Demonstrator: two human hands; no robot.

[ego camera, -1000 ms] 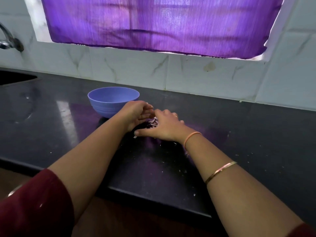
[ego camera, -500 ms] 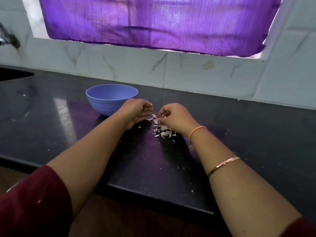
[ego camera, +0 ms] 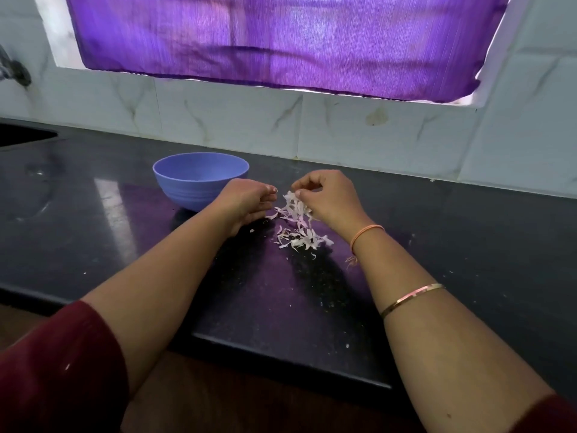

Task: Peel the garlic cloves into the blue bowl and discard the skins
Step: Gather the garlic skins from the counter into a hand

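Head view, looking down along both forearms. Black worktop [ego camera: 125, 245], glossy, speckled with small pale crumbs. Blue bowl [ego camera: 199, 179] stands on it just left of the hands and nearer the wall; the left hand's knuckles come close to the bowl's right side, contact not clear. Inside of the bowl only partly visible; contents cannot be told.

Left hand [ego camera: 246, 201]: fingers curled in towards the palm, loosely closed, fingertips pointing right. Whether anything is inside it cannot be told.

Right hand [ego camera: 327, 198]: raised a little off the worktop, thumb and fingers pinched on a bunch of garlic skins [ego camera: 295, 204], which trail down from the pinch. More skins lie in a loose pile [ego camera: 299, 240] on the worktop right below and between the two hands, pale white-pink strips. No whole cloves to be made out.

Right wrist carries an orange thread band [ego camera: 365, 234]; a thin gold bangle [ego camera: 412, 298] sits further up the forearm. Dark red sleeve [ego camera: 62, 364] on the left arm.

Behind: white marbled wall tiles [ego camera: 234, 120], purple curtain [ego camera: 281, 42] over the window. Sink edge [ego camera: 25, 135] at far left.
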